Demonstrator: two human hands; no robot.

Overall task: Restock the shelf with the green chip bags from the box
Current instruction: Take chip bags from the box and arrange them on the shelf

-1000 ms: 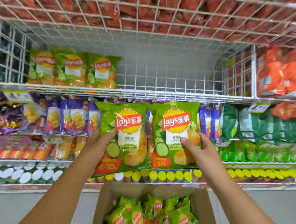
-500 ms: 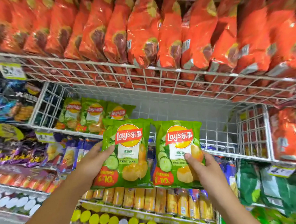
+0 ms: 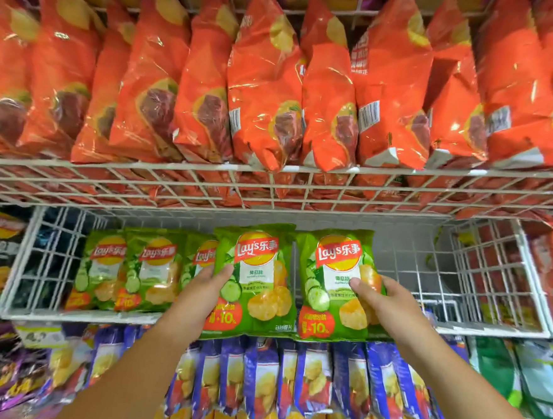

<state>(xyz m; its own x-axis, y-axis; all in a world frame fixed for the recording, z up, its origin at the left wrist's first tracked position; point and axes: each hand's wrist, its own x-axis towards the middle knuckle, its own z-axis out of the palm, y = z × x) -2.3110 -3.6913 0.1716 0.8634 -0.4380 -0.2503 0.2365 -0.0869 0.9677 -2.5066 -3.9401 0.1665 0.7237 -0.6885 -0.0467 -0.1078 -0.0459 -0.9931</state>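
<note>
A: Head view, hands? Record state.

B: Left hand (image 3: 209, 288) grips the left edge of one glossy green cucumber-flavour chip bag (image 3: 253, 281), thumb across the front. Right hand (image 3: 383, 302) grips the right edge of a second green chip bag of the same kind (image 3: 333, 285), thumb on the front. Both bags upright, labels facing the camera, side by side and about touching.

A: Position relative to the shelf?

B: Held at the front edge of the white wire-grid shelf basket (image 3: 479, 282), lower edges overlapping its front rail. Whether the bags rest on the wire, I cannot tell.

A: Shelf contents?

B: Three matching green bags standing in a row (image 3: 133, 269) at the basket's left end, just left of the left-hand bag. The basket's right part shows bare wire.

A: Surroundings?

B: Orange-red foil chip bags (image 3: 264, 87) packed on the shelf above; blue-purple chip bags (image 3: 289, 383) in a row below.
</note>
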